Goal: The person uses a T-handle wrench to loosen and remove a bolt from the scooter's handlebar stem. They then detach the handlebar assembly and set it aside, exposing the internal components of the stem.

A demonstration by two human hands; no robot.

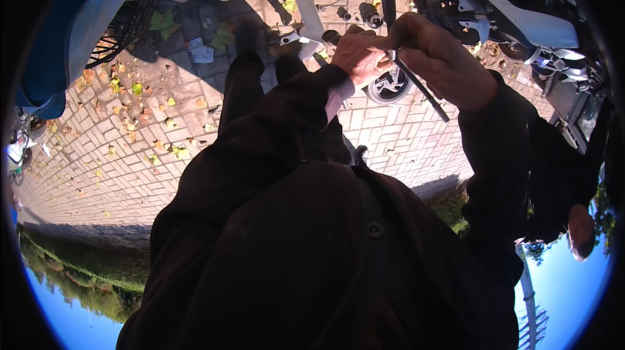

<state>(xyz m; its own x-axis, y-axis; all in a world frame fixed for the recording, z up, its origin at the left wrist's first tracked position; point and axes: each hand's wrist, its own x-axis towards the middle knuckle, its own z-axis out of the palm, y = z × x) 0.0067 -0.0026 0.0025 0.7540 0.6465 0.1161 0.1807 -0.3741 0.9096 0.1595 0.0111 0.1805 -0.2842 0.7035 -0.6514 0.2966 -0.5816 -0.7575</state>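
Left hand (357,57): one, upper centre, fingers curled
Right hand (449,67): one, upper right, fingers bent
Dark bar (423,92): one, beside both; exact grasp hidden, cannot tell

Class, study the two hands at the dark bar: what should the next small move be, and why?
Probably ease the right hand slightly aside: it and the left hand crowd together near the middle of the dark bar, so whatever the fingers may be pinching there is hidden.
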